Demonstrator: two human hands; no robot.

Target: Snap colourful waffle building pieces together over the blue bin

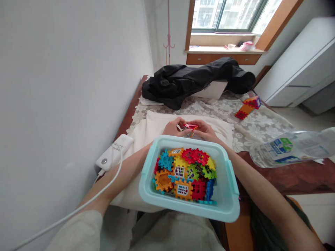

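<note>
My left hand (175,127) and my right hand (205,130) meet just beyond the far rim of a light blue plastic bin (227,195). Between their fingertips is a red interlocking building piece (190,126), with some orange showing under it. Both hands are closed on it, and the fingers hide much of its shape. Inside the bin lies a heap of notched interlocking building pieces (180,172) in orange, red, yellow, green and blue, some with white window grilles.
A joined red and orange block structure (247,107) stands on the lace tablecloth at right. Near it lies a clear plastic bottle (288,148). A white power strip (115,151) with a cable is at left. Black fabric (193,80) covers a white box at the back.
</note>
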